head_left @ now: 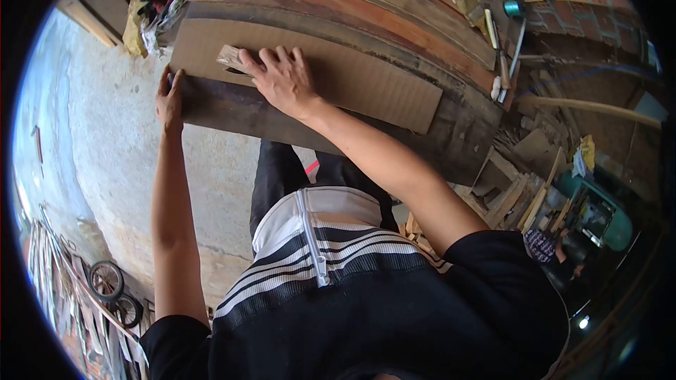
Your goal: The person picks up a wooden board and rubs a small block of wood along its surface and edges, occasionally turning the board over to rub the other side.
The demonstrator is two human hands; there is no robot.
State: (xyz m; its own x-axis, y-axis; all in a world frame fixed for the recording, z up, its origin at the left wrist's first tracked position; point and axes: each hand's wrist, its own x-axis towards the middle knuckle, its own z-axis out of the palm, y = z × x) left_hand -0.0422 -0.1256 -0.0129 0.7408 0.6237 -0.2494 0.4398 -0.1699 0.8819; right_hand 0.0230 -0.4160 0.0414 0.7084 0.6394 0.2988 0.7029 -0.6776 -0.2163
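A sheet of corrugated cardboard lies along a worn wooden bench. Near the cardboard's left end, my right hand has its fingers on a small light-brown block, with the thumb side toward it. The block rests over the cardboard, and a dark gap or edge shows just below it. My left hand is at the left end of the bench, fingers around the corner where cardboard and bench edge meet; part of its grip is hidden.
Long planks lie beyond the cardboard. Tools and a green spool are at the upper right. Scrap wood and a green machine stand at the right, near another person. Wheels are at lower left.
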